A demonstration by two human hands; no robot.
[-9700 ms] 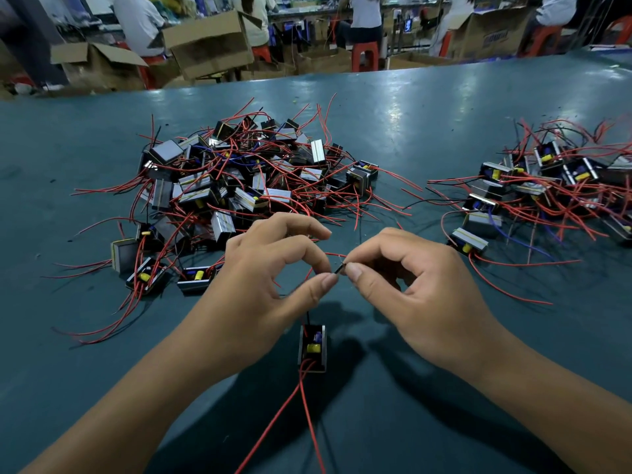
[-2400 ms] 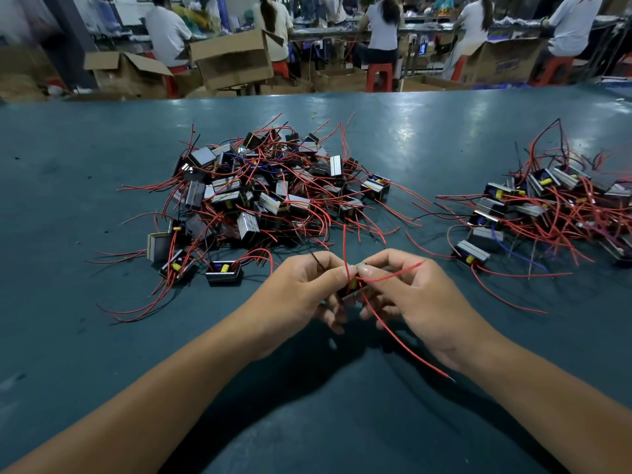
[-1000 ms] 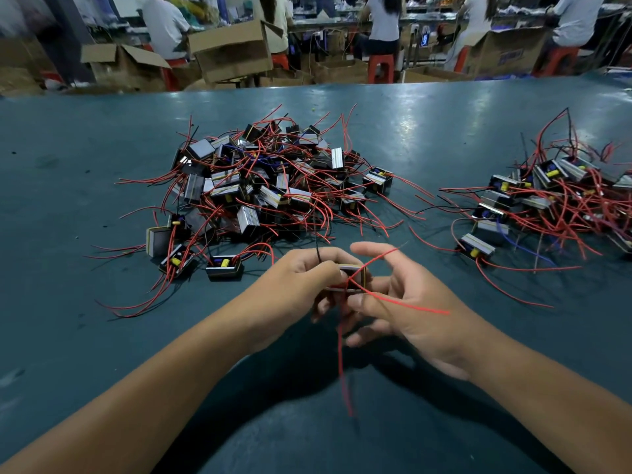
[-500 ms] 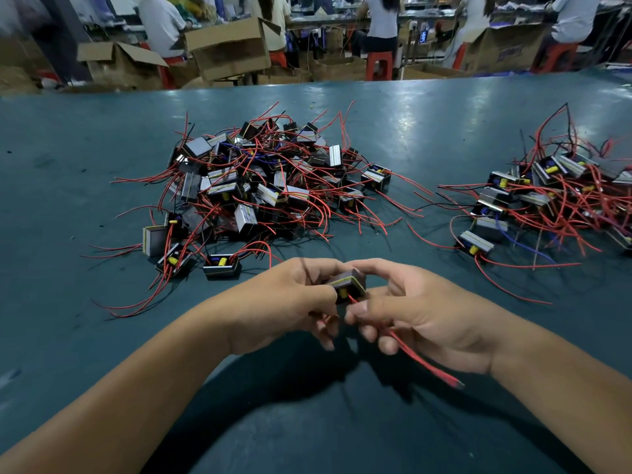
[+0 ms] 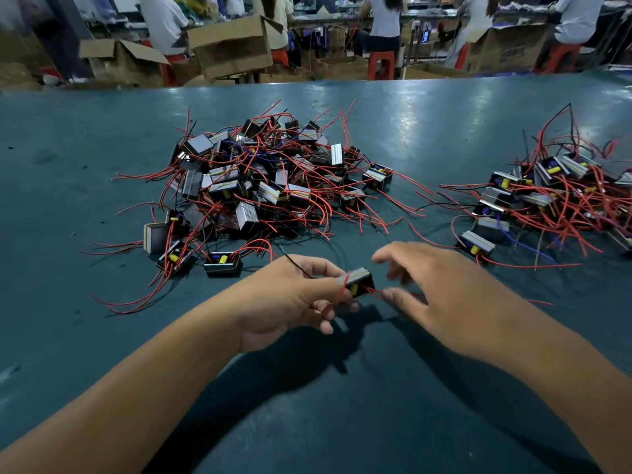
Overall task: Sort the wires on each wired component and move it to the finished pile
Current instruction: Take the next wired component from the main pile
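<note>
Black component | left hand fingers clamped on it | right hand fingers apart

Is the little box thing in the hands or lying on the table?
In hand: the left hand pinches the wired component above the table.

my right hand: fingers motion-blurred, contact with red wire unclear. component half hidden behind my left hand. right pile cut off by frame edge. both forearms run out of frame. background people blurred, heads cropped.
</note>
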